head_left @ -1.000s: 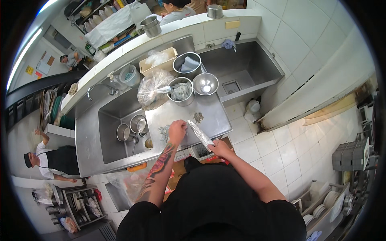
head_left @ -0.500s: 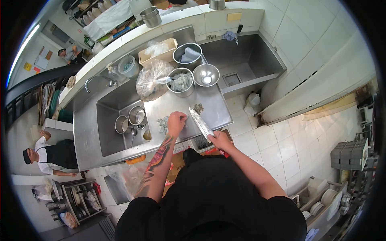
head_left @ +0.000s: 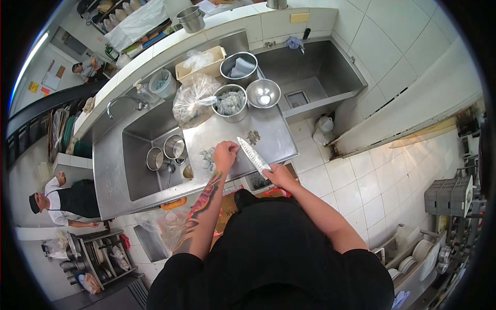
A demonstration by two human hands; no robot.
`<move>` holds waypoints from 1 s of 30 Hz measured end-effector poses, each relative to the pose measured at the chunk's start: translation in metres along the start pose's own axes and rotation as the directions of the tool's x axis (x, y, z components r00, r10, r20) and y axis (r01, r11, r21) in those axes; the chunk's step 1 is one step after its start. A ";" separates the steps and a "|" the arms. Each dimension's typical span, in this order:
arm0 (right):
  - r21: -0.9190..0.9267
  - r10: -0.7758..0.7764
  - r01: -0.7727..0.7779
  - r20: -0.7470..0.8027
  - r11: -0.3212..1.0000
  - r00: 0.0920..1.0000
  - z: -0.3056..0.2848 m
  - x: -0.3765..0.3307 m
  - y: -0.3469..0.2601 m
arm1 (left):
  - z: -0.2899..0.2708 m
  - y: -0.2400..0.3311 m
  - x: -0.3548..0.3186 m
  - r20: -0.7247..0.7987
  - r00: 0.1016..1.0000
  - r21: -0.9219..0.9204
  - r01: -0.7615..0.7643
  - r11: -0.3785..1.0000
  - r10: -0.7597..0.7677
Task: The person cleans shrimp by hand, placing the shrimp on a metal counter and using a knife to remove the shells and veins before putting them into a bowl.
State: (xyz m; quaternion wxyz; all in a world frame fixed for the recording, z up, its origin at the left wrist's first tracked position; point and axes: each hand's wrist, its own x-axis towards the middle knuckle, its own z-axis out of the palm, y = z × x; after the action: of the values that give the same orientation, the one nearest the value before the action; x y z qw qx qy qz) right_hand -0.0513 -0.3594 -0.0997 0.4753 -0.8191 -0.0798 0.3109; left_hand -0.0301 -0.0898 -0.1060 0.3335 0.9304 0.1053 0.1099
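My right hand [head_left: 280, 176] is wrapped round the handle of a large kitchen knife [head_left: 253, 154]. Its pale, dimpled blade points away and to the left over the steel counter [head_left: 217, 133]. Just left of the blade, my left hand [head_left: 226, 155] rests low on the counter with its fingers pinched together; whatever they grip is too small to make out. Beside that hand lie several grey, curled pieces that look like raw shrimp [head_left: 207, 158]. A small dark heap of scraps [head_left: 253, 137] sits beyond the knife tip. A steel pot [head_left: 230, 118] behind holds more of the grey pieces.
At the back of the counter stand an empty-looking steel bowl [head_left: 263, 94], another steel pot [head_left: 238, 78], a tied plastic bag [head_left: 195, 103] and a cream tub [head_left: 219, 52]. A sink [head_left: 135, 155] with pots lies left, a deeper sink [head_left: 330, 67] back right. A co-worker [head_left: 64, 199] stands far left.
The knife has drawn away from the dark scraps, its tip shifting slightly left toward my left hand. My left hand has moved slightly left, its fingers still pinched.
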 end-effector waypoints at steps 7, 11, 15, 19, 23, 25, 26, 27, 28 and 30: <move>0.020 0.051 -0.052 0.079 0.998 0.996 0.002 -0.016 0.001 | 0.003 0.004 0.001 0.005 0.993 -0.078 0.120 0.990 -0.120; 0.015 0.069 -0.070 0.065 0.997 0.996 0.002 -0.007 0.006 | 0.004 0.006 -0.001 -0.006 0.988 -0.080 0.155 0.985 -0.156; 0.004 -0.006 0.006 0.068 1.000 0.998 0.001 0.002 0.008 | 0.006 0.003 -0.002 -0.019 0.992 -0.088 0.124 0.988 -0.126; 0.058 0.014 -0.020 0.090 0.998 0.996 0.000 -0.012 -0.001 | 0.010 -0.004 -0.002 -0.041 0.987 -0.102 0.150 0.983 -0.155; 0.106 0.080 -0.094 0.134 0.990 0.988 0.000 -0.018 0.000 | 0.010 -0.004 -0.002 -0.054 0.974 -0.129 0.213 0.968 -0.222; 0.054 0.030 -0.036 0.103 0.998 0.994 -0.001 -0.012 0.002 | 0.009 -0.002 -0.003 -0.061 0.972 -0.127 0.218 0.968 -0.227; -0.002 -0.022 0.023 0.077 1.000 0.997 -0.001 -0.009 0.003 | 0.009 -0.003 -0.003 -0.078 0.970 -0.131 0.220 0.967 -0.232; 0.000 -0.023 0.023 0.077 1.000 0.997 0.000 -0.009 0.004 | 0.009 -0.003 -0.003 -0.094 0.967 -0.135 0.223 0.965 -0.236; 0.021 0.005 -0.008 0.111 1.000 0.994 0.000 -0.008 0.004 | 0.008 -0.001 -0.003 -0.093 0.967 -0.134 0.222 0.966 -0.236; 0.042 0.034 -0.040 0.144 0.998 0.989 0.000 -0.011 0.004 | 0.007 0.003 -0.003 -0.087 0.962 -0.150 0.245 0.958 -0.260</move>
State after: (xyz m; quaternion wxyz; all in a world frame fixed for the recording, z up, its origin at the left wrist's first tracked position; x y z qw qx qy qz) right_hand -0.0602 -0.3664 -0.0984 0.4807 -0.7852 -0.0914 0.3794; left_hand -0.0302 -0.0973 -0.1098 0.4024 0.8768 0.2331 0.1226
